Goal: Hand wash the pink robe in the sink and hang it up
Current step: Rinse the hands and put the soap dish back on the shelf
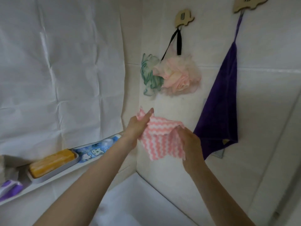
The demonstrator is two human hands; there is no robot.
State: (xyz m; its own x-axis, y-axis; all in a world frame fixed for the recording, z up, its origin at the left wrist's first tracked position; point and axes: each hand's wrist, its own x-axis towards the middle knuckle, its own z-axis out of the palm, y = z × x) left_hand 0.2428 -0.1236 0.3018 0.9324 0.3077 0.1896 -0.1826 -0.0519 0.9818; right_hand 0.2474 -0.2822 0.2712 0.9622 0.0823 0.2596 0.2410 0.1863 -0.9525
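A small pink and white wavy-striped cloth [160, 137], the pink robe of the task, is held up in the air in front of the tiled wall, above the white sink [130, 201]. My left hand [138, 126] grips its upper left edge, fingers pointing up. My right hand [190, 144] grips its right side, so the cloth is spread between both hands and hangs down a little. Two wooden wall hooks [184, 17] [249, 4] sit higher up on the wall.
A pink and a green bath sponge [175, 75] hang from the left hook on a black loop. A purple towel [223, 111] hangs from the right hook. On the left ledge lie an orange soap bar [52, 162] in a dish, a blue patterned packet [94, 150] and a purple item [9, 188].
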